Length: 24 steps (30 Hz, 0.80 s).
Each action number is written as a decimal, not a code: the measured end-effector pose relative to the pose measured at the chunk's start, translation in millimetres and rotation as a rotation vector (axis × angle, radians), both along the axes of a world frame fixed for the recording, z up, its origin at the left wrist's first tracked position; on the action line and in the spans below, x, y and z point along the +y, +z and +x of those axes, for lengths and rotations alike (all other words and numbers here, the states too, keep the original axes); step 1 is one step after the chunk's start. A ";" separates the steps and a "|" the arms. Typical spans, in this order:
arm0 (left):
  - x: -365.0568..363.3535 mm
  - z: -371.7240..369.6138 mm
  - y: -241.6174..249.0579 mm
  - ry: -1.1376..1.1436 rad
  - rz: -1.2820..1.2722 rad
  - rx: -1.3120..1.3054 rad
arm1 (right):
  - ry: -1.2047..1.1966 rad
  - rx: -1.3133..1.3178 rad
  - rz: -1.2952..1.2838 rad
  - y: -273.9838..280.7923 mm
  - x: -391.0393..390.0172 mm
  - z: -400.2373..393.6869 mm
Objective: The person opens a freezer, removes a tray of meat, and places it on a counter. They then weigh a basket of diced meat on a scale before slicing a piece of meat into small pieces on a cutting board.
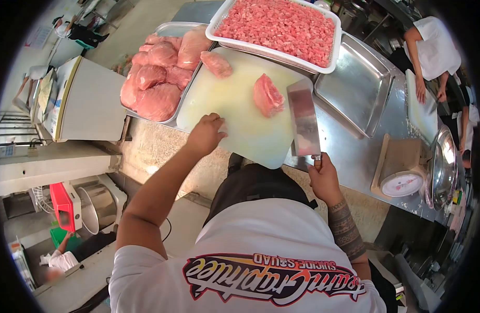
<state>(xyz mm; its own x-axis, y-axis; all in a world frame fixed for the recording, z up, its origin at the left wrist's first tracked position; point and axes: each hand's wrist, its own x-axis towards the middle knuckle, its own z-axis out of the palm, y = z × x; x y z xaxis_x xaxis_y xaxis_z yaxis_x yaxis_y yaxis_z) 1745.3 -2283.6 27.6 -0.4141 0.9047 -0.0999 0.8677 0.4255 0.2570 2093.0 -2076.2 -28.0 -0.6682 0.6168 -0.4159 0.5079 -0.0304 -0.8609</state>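
Observation:
My right hand (324,179) grips the handle of a wide cleaver (304,118), whose flat blade lies over the right edge of a white cutting board (234,99). My left hand (205,134) rests with loosely curled fingers on the board's near left edge, holding nothing. A raw meat piece (267,95) lies on the board just left of the blade. A smaller piece (216,64) sits at the board's far left corner.
A steel tray of large raw meat pieces (156,78) sits left of the board. A white basket of diced meat (281,28) is behind it, an empty steel tray (354,86) and a scale (401,183) to the right. A person in white (433,52) works at another board.

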 end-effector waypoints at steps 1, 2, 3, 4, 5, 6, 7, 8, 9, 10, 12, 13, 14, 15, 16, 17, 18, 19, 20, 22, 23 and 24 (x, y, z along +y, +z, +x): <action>-0.9 6.0 -8.7 0.060 0.025 -0.006 | -0.002 0.002 0.006 2.1 0.4 1.0; 3.3 10.0 -14.0 0.109 0.054 -0.013 | -0.002 -0.018 -0.020 6.5 1.3 0.5; 8.0 13.4 -18.5 0.151 0.030 -0.001 | -0.002 -0.037 -0.046 12.6 2.2 -0.5; 13.0 16.4 -22.4 0.192 0.006 0.010 | -0.001 -0.056 -0.072 16.0 3.0 -1.3; 16.3 17.9 -24.8 0.233 -0.018 0.022 | 0.008 -0.047 -0.041 14.4 2.8 -1.2; 17.8 18.2 -26.5 0.238 -0.061 0.060 | 0.017 -0.038 -0.010 10.2 1.4 -0.6; 19.5 18.7 -28.1 0.242 -0.105 0.098 | 0.027 -0.030 0.021 6.4 0.3 -0.3; 20.9 18.3 -31.1 0.247 -0.148 0.136 | 0.031 -0.022 0.001 7.8 -0.5 -2.1; 23.4 15.6 -34.0 0.243 -0.150 0.140 | 0.046 -0.037 0.032 10.4 -0.6 -2.4; 25.1 11.7 -36.2 0.238 -0.152 0.144 | 0.061 -0.052 0.064 14.0 -0.6 -2.5; 27.2 1.3 -43.3 0.224 -0.152 0.123 | 0.066 -0.069 0.087 14.6 -2.8 -0.9; 28.2 -4.5 -46.0 0.214 -0.150 0.098 | 0.062 -0.091 0.081 15.3 -4.5 -0.3; 32.7 -9.0 -42.3 0.200 -0.148 0.072 | 0.056 -0.114 0.075 17.2 -6.8 -0.4; 36.8 -17.3 -36.4 0.146 -0.136 0.008 | 0.049 -0.137 0.070 18.9 -9.6 -0.1; 41.9 -29.2 -28.9 0.091 -0.125 -0.056 | 0.036 -0.100 0.111 19.0 -13.9 1.0; 53.1 -36.9 -15.5 0.036 -0.114 -0.119 | 0.031 -0.103 0.108 16.8 -16.8 2.5; 73.1 -41.5 5.8 0.130 -0.117 -0.290 | 0.026 -0.105 0.103 13.8 -20.0 3.1; 96.1 -47.4 29.7 0.224 -0.120 -0.462 | 0.022 -0.106 0.098 13.0 -21.8 2.8; 116.2 -57.3 46.1 0.193 0.017 -0.577 | 0.023 -0.097 0.113 17.3 -21.7 2.1; 155.7 -70.9 82.3 0.223 0.190 -0.708 | 0.009 -0.113 0.083 18.7 -21.2 1.1; 171.8 -70.2 101.0 0.287 0.227 -0.724 | 0.002 -0.121 0.066 19.1 -21.2 0.6; 180.4 -66.5 115.6 0.191 0.224 -0.573 | 0.000 -0.110 0.082 18.6 -21.0 -0.3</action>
